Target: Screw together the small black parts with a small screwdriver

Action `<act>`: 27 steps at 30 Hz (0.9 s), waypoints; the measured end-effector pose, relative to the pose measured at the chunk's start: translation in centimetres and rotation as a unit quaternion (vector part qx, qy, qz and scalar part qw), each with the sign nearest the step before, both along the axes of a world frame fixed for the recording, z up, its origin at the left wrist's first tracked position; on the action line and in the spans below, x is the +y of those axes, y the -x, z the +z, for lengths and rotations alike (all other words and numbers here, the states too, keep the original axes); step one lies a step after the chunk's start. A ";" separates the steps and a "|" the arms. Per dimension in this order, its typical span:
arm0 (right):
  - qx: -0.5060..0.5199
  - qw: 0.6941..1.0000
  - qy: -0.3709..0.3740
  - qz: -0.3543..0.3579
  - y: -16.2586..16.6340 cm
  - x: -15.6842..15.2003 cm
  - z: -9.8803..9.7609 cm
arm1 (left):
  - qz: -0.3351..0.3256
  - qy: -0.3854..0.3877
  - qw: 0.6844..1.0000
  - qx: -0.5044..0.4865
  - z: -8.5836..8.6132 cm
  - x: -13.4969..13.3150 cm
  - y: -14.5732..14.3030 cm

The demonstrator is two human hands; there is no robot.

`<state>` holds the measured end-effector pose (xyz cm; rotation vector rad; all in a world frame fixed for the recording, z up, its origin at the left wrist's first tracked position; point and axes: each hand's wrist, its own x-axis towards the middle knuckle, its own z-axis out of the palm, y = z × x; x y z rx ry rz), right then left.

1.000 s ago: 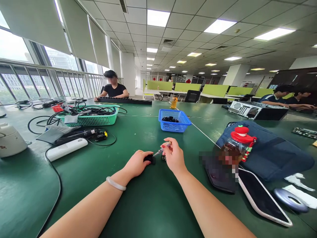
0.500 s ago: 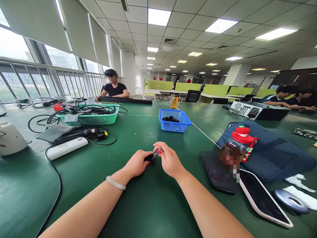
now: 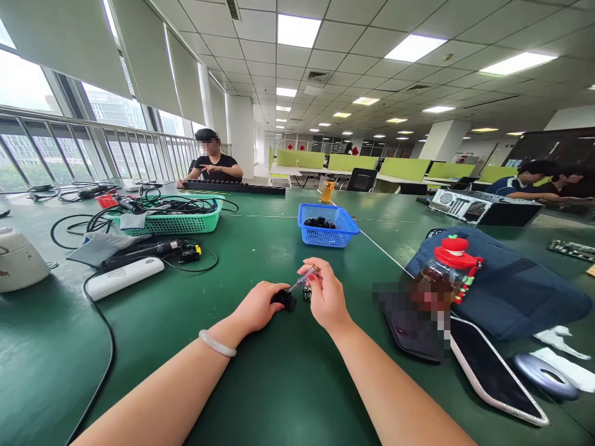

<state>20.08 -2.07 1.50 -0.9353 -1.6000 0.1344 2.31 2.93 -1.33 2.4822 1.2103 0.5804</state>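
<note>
My left hand is closed on a small black part, pressing it down on the green table. I cannot make out what kind of part it is. My right hand grips a small screwdriver with a clear handle. Its shaft slants down to the left, and the tip is at or just above the black part. A small metallic piece lies on the table, partly hidden behind my right fingers. Beyond both hands stands a blue basket with black pieces in it.
A green basket of cables stands at the back left, near a white oblong device. To the right are a dark pouch, a phone, a red-lidded jar and a navy bag. A person sits opposite.
My right hand has moved slightly right and tilted, so the screwdriver and the metallic piece show more clearly. My left hand stays on the black part. The person opposite has raised a hand.
</note>
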 end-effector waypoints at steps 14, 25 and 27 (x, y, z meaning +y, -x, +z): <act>0.078 0.993 0.087 -0.030 -0.2 0.6 0.0 | 0.005 0.009 1.000 -0.004 0.4 -0.3 0.0; -0.017 0.993 0.113 0.027 0.3 0.6 -0.5 | -0.005 0.004 1.000 -0.030 0.5 -0.4 -0.1; -0.011 0.992 0.128 0.017 0.3 0.7 -0.4 | -0.003 0.002 0.999 -0.038 0.6 -0.5 -0.1</act>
